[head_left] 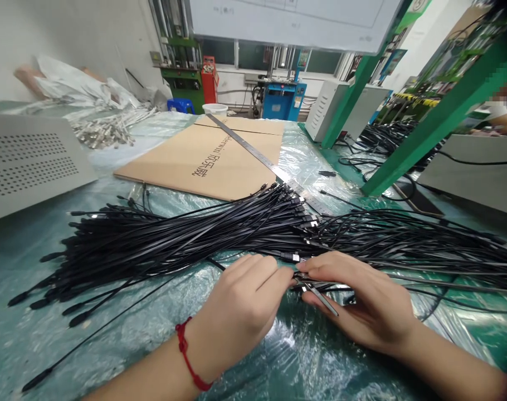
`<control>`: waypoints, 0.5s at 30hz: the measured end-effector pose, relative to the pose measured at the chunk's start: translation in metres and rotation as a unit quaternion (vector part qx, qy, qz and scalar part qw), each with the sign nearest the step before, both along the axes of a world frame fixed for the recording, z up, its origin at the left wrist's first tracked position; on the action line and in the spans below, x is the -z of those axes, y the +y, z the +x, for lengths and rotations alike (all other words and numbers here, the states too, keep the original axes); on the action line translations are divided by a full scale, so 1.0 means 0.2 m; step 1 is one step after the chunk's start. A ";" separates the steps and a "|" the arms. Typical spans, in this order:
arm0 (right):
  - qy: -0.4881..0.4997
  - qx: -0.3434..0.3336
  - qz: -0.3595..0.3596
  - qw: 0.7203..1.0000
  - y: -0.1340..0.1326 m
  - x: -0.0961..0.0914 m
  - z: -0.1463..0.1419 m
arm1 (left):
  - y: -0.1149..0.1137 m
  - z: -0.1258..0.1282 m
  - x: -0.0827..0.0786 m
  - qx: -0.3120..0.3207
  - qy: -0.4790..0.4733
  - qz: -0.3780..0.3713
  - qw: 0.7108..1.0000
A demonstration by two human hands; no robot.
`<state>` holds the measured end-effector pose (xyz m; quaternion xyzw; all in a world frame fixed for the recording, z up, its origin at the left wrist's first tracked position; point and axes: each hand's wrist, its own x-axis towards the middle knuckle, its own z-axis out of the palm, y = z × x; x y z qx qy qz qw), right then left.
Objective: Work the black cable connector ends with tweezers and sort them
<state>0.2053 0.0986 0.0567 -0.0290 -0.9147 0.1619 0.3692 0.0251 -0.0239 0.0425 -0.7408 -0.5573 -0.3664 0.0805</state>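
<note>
Head view. Left hand (245, 301) and right hand (364, 306), lower centre: each grip pinched closed on cable ends (298, 275), fingertips meeting just before black cable bundle (186, 234) on surface (111, 340). Risks, judged: thin ends slipping from pinch; loose cables (424, 245), right of frame, snagging and dragging bundle askew.

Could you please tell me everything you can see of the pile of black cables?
The pile of black cables is a large, loose sheaf of thin leads, plastic-coated by the look, lying roughly side by side on the green plastic sheet. Rounded black plugs fan out at its left end; connectors with silvery tips cluster near the middle, by the metal ruler. More strands trail tangled to the right. The left hand and right hand pinch connector ends at its near edge.
</note>
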 end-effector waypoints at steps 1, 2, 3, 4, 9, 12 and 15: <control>-0.002 0.001 0.004 1.000 0.00 0.00 0.00 | 0.00 0.00 0.00 0.001 -0.001 -0.002 1.000; -0.002 0.001 0.009 1.000 0.00 0.00 0.00 | 0.00 0.00 0.00 0.003 -0.003 -0.004 1.000; -0.003 0.000 0.013 1.000 0.00 0.00 0.00 | 0.00 0.00 0.00 0.004 -0.005 -0.006 1.000; -0.005 -0.001 0.017 1.000 0.00 0.00 0.00 | 0.00 0.00 0.01 0.004 -0.005 -0.009 1.000; -0.015 -0.005 0.025 1.000 0.00 -0.01 0.00 | 0.00 0.00 0.02 -0.001 0.008 -0.026 1.000; -0.017 0.004 0.029 0.999 0.00 0.00 0.00 | 0.00 0.00 0.02 -0.002 0.022 -0.025 0.999; -0.019 0.009 0.030 0.999 -0.01 0.00 0.00 | 0.00 0.00 0.02 -0.004 0.035 -0.025 0.999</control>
